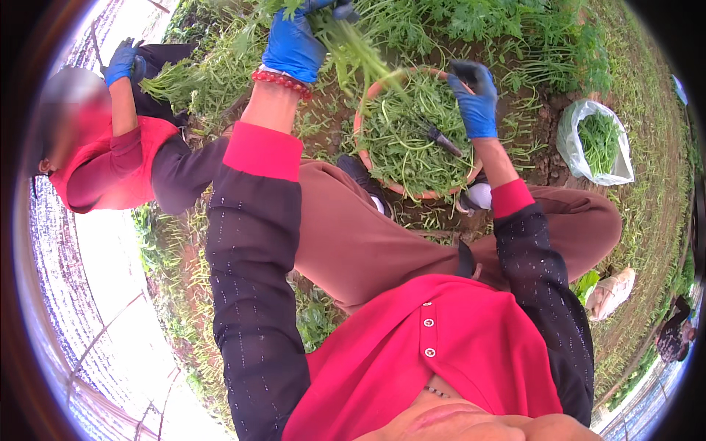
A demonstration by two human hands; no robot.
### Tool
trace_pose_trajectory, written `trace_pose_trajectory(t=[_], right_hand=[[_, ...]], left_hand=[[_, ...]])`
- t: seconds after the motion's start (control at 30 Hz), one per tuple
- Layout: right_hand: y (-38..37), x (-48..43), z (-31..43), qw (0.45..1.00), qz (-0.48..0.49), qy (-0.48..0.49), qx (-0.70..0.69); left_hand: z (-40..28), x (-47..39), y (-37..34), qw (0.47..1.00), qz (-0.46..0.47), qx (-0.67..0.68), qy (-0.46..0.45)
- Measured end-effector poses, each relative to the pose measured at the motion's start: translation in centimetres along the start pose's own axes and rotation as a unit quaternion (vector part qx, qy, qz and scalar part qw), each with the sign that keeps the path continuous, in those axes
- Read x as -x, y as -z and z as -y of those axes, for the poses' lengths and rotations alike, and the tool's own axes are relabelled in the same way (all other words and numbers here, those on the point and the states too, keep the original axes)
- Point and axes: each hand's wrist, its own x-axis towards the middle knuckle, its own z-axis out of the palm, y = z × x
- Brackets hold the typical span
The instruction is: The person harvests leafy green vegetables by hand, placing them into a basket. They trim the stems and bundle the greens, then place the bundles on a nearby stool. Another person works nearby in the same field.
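Note:
My left hand [295,44], in a blue glove with dark fingers, is raised at the top of the view. It grips a bunch of leafy green stalks [358,52], whose lower ends hang to the right and look blurred. Below and to the right stands a round orange-rimmed basket [359,124], heaped with cut greens [402,138]. Across the heap lies a dark-handled tool [444,140]; leaves hide its far end. My right hand [474,102], gloved alike, is over the basket's right rim with curled fingers. Whether it holds anything is unclear.
Uncut leafy plants [496,22] grow beyond the basket. An open clear plastic bag [568,135] of greens stands to the right, with a pale bag [611,295] lower down. At the left, a co-worker [110,154] in blue gloves holds greens. Cut stubble covers the soil.

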Motion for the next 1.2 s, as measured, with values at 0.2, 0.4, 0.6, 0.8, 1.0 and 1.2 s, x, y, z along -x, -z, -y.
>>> trace_pose_trajectory(t=[0.2, 0.4, 0.6, 0.8, 1.0, 1.2], right_hand=[[-4.7, -1.6, 7.2, 0.954, 0.278, 0.05, -0.099], [-5.5, 0.2, 8.5, 0.93, 0.235, -0.154, -0.236], [-7.6, -2.1, 9.9, 0.948, 0.158, -0.093, -0.261], [-4.7, -1.4, 3.4, 0.911, 0.353, -0.205, -0.067], [-1.6, -2.2, 3.0, 0.99, 0.057, -0.086, -0.091], [-6.3, -4.3, 8.8, 0.915, 0.176, -0.147, -0.331]], left_hand=[[-2.5, 0.9, -1.5, 0.987, 0.107, 0.047, 0.113], [-2.6, 1.0, -1.4, 0.996, 0.051, 0.038, 0.062], [-1.9, 0.5, -2.0, 0.97, 0.124, 0.112, 0.177], [-2.9, 1.7, -3.1, 0.982, 0.078, 0.104, 0.137], [-3.7, 2.2, -2.8, 0.984, 0.163, 0.037, 0.065], [-2.3, 1.7, -3.2, 0.987, 0.133, 0.051, 0.075]])
